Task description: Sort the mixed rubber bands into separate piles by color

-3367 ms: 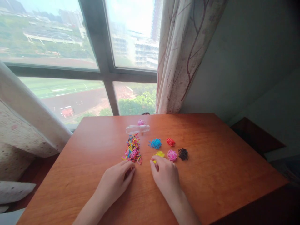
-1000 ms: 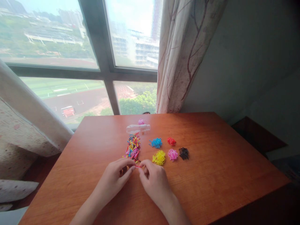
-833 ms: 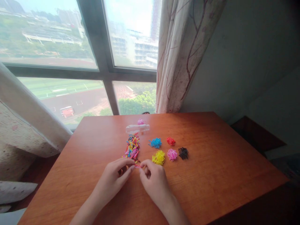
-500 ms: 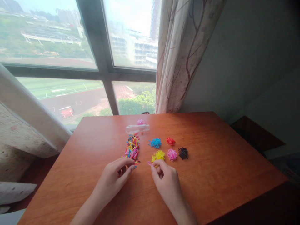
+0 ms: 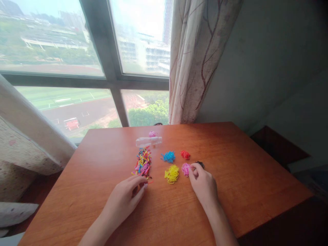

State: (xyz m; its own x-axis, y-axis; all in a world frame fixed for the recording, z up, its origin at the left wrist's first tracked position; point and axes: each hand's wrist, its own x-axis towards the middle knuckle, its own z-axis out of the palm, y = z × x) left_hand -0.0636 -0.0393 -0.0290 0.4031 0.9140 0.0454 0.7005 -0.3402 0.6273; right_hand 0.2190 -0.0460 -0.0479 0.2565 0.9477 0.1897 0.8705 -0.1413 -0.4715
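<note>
Small coloured rubber bands lie on the table in piles. My left hand (image 5: pixel 128 194) rests at the near end of the mixed-colour pile (image 5: pixel 144 162), thumb and forefinger pinched together with a red rubber band (image 5: pixel 150 182) poking out from the tips. Over at the pink pile (image 5: pixel 186 169), my right hand (image 5: pixel 205 181) has its fingertips pinched at the right edge, touching the pink bands; the band between them merges with the pile. Part of the black pile (image 5: pixel 200 164) is hidden behind that hand. The yellow pile (image 5: pixel 171 174) sits between both hands.
Blue (image 5: pixel 168 156) and red (image 5: pixel 185 154) piles lie farther back. A clear plastic bottle (image 5: pixel 148 141) is on its side behind the mixed pile, with a pink bundle (image 5: pixel 153 134) beyond it. The wooden table (image 5: pixel 115 147) meets a window and curtain (image 5: pixel 184 102).
My right hand has moved right from beside the yellow pile to the pink pile, carrying a pink band. My left hand stays by the mixed pile, where a red band now shows at its fingertips.
</note>
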